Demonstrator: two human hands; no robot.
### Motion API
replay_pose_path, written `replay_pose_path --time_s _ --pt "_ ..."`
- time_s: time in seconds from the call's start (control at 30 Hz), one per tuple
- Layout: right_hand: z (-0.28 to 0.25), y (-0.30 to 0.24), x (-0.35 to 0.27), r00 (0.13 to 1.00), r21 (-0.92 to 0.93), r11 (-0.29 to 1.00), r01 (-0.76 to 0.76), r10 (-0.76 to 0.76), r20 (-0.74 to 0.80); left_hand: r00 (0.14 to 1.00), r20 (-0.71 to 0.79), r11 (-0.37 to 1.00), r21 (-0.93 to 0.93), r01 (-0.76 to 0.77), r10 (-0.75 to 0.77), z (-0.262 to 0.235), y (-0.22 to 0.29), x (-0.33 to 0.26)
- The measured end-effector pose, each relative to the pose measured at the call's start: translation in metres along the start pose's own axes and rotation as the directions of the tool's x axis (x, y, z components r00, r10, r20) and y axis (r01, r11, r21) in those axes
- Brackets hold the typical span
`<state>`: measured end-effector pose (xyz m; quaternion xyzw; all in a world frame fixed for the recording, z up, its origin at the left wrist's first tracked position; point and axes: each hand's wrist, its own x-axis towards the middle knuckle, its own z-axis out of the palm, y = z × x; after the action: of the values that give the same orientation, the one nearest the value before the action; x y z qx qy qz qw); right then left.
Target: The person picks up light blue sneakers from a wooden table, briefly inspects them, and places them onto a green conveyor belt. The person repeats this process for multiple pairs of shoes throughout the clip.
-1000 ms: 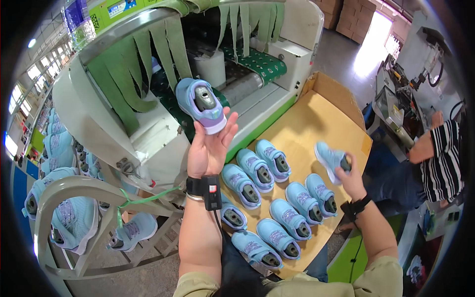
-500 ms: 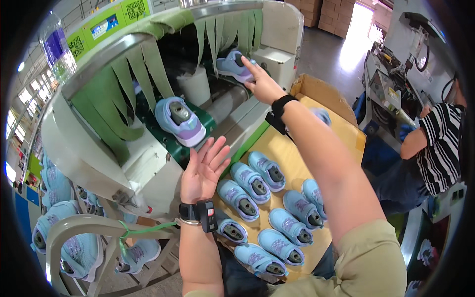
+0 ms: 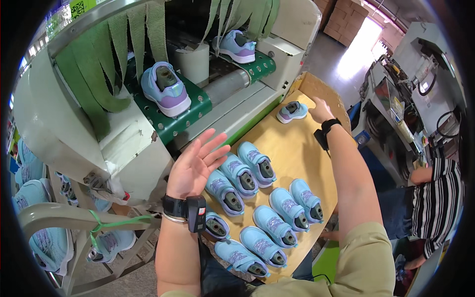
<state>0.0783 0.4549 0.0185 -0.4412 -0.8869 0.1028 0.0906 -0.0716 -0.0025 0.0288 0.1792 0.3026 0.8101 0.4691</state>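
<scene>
moved since half a second ago: right hand (image 3: 320, 110) from conveyor to far cardboard tray (image 3: 292, 153), fingers apart, touching lone shoe (image 3: 292, 112). left hand (image 3: 195, 166) raised, open, empty, near shoe on green belt (image 3: 166, 89). second belt shoe (image 3: 237, 45) farther off.

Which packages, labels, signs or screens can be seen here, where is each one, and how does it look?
Cardboard boxes: stacked at the top right, on the floor behind the machine; brown, rectangular.
Sign: top left, on the machine's upper edge; green with yellow patches, cut off by the picture's rim.
Screen: at the right, on the grey machine beside the cardboard tray; a slanted panel with mixed colours, too small to tell more.
</scene>
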Motion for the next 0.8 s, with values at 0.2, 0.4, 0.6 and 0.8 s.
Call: replay_pose_path --time_s 0.2,0.4,0.6,0.8 --pt "0.082 -0.035 0.01 0.998 0.082 0.995 -0.054 0.052 0.031 0.998 -0.029 0.997 0.056 0.057 -0.055 0.003 -0.006 0.005" --pt "0.101 -0.023 0.002 0.94 0.415 0.87 -0.269 0.331 -0.085 0.998 -0.04 0.997 0.046 0.055 -0.053 -0.003 -0.009 0.006" --pt "0.028 -0.034 -0.063 0.949 0.849 0.431 -0.306 0.205 0.238 0.996 -0.028 0.995 0.032 0.091 -0.09 0.006 -0.028 0.009" --pt "-0.083 -0.119 -0.215 0.939 0.879 0.457 0.138 -0.342 0.03 0.942 0.148 0.95 -0.034 0.31 -0.301 0.041 -0.054 -0.001"
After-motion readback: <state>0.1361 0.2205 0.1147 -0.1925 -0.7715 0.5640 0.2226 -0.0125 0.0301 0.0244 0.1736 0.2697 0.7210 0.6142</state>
